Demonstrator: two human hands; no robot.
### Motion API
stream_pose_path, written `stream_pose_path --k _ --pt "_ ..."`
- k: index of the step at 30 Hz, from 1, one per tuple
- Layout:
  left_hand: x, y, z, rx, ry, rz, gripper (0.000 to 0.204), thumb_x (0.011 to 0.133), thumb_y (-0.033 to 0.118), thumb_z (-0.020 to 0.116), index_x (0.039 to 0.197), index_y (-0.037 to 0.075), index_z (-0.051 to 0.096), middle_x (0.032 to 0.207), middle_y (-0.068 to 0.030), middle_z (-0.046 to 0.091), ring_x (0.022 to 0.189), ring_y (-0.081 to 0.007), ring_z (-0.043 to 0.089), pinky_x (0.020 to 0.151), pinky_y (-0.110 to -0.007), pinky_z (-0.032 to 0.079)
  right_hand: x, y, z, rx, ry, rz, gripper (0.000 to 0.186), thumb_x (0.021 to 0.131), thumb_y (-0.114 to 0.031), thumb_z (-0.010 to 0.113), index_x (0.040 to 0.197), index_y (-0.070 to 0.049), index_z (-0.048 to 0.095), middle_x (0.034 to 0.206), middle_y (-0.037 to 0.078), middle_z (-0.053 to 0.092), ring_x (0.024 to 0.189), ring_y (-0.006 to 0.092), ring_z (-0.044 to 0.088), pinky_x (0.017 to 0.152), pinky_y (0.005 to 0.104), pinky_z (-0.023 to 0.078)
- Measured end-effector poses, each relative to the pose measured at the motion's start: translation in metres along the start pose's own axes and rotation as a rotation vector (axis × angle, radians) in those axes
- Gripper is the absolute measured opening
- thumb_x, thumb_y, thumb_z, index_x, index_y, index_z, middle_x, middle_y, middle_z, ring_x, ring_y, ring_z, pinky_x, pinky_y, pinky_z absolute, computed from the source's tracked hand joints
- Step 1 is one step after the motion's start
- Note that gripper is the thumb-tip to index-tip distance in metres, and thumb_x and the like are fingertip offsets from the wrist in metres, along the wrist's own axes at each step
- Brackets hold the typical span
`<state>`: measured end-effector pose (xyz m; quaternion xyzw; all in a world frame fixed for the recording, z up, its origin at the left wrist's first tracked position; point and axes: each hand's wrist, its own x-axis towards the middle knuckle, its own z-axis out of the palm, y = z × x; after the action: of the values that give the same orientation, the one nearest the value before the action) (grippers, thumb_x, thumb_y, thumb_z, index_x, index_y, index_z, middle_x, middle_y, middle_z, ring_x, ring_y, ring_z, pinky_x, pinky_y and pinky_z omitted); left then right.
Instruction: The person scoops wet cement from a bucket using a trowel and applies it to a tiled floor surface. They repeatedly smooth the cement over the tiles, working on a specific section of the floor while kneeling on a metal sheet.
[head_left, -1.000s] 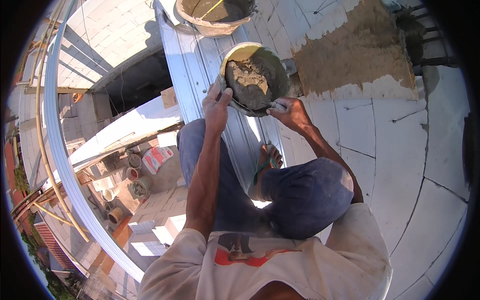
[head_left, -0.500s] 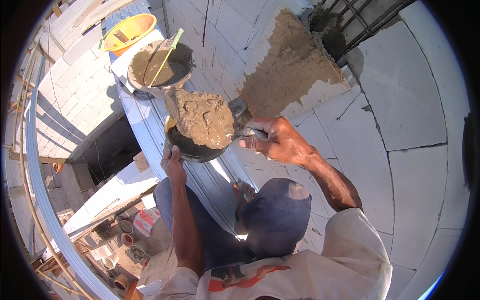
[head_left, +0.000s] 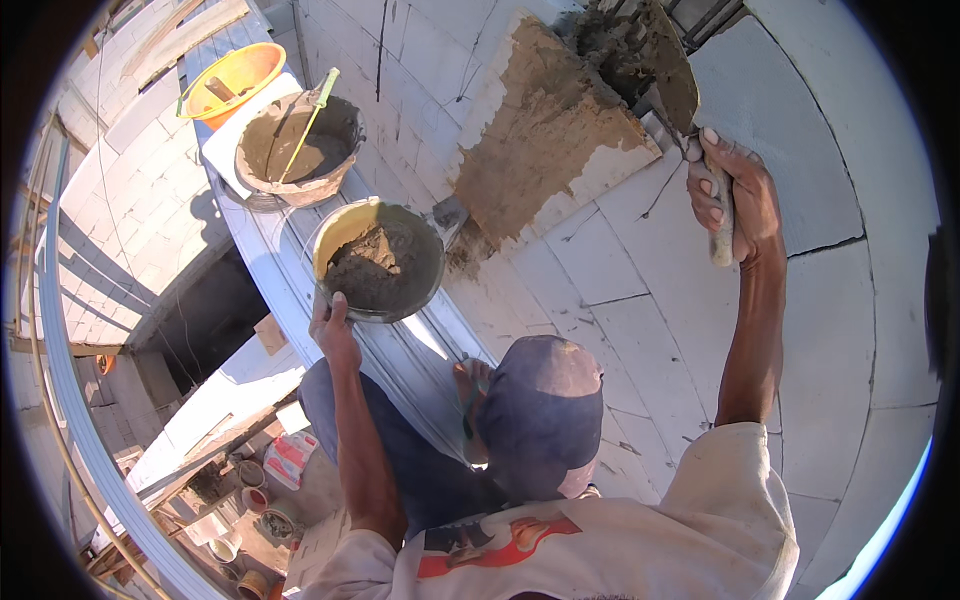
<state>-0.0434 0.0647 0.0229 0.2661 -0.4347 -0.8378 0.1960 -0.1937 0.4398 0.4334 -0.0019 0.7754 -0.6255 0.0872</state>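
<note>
My left hand (head_left: 335, 325) grips the near rim of a bowl (head_left: 355, 300) holding grey mortar (head_left: 380, 265). My right hand (head_left: 730, 195) is closed round the handle of a trowel (head_left: 722, 240), raised at the upper right. The trowel's mortar-covered blade (head_left: 675, 85) is at the dark gap in the white block wall, beside rebar (head_left: 715, 25). Below and left of the gap, a board (head_left: 545, 130) is smeared with mortar. My bent, dark-trousered knee (head_left: 540, 415) and sandalled foot (head_left: 470, 385) are beneath my arms.
Metal planking (head_left: 290, 250) carries a mortar bucket (head_left: 300, 150) with a yellow-green stick and an orange tub (head_left: 255, 65). An edge drops away at left to a lower level with buckets (head_left: 255, 500) and a sack (head_left: 290, 460). Bamboo poles and a metal rail (head_left: 60, 380) run along the left.
The trowel, heaped with mortar above the bowl half a second ago, has swung up and right to the gap by the rebar. My left hand has stayed on the bowl. The view has shifted.
</note>
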Motion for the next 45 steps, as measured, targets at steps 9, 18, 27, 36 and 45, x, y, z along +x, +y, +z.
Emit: stream_pose_path --k 9,18,27,36,45 --pt "-0.003 -0.007 0.008 0.225 -0.074 0.114 0.058 0.098 0.007 0.069 0.152 -0.001 0.051 0.129 -0.0073 0.066 0.111 -0.0157 0.063 0.096 -0.032 0.052 0.006 0.179 0.088 -0.995 -0.190 -0.464 0.032 0.101 -0.032 0.064 0.108 -0.001 0.066 0.081 0.015 0.069 0.070 0.0289 0.071 0.065 0.0415 0.058" --pt "-0.021 0.018 0.020 0.526 -0.194 0.128 0.060 0.091 0.009 0.073 0.148 -0.001 0.057 0.131 -0.0077 0.064 0.121 -0.0180 0.059 0.109 -0.033 0.043 0.072 0.244 0.174 -1.542 -0.609 -0.624 0.014 0.083 -0.011 0.066 0.091 -0.001 0.073 0.080 0.023 0.072 0.083 0.0418 0.074 0.075 0.0487 0.060" --pt "-0.016 0.015 0.022 0.435 -0.179 0.122 0.057 0.089 0.005 0.072 0.145 0.001 0.061 0.113 -0.0026 0.060 0.110 -0.0149 0.057 0.100 -0.028 0.044 0.087 0.310 0.183 -1.317 -0.968 -0.385 0.028 0.075 -0.012 0.069 0.099 0.001 0.075 0.091 0.027 0.073 0.090 0.0436 0.072 0.083 0.0496 0.060" --pt "-0.014 0.011 0.009 0.442 -0.158 0.088 0.061 0.092 0.009 0.072 0.149 -0.001 0.056 0.125 -0.0070 0.061 0.120 -0.0190 0.057 0.107 -0.031 0.043 0.033 0.326 0.203 -0.811 -0.760 -0.051 0.037 0.088 -0.029 0.073 0.118 -0.006 0.074 0.104 0.017 0.076 0.101 0.0368 0.073 0.090 0.0432 0.058" --pt "-0.013 0.015 0.015 0.445 -0.198 0.087 0.061 0.097 0.011 0.069 0.152 -0.004 0.050 0.140 -0.0107 0.057 0.129 -0.0213 0.055 0.111 -0.033 0.042 0.015 0.336 0.189 -0.468 -0.643 0.076 0.033 0.090 -0.015 0.078 0.119 -0.001 0.073 0.102 0.013 0.078 0.090 0.0138 0.070 0.082 0.0330 0.055"
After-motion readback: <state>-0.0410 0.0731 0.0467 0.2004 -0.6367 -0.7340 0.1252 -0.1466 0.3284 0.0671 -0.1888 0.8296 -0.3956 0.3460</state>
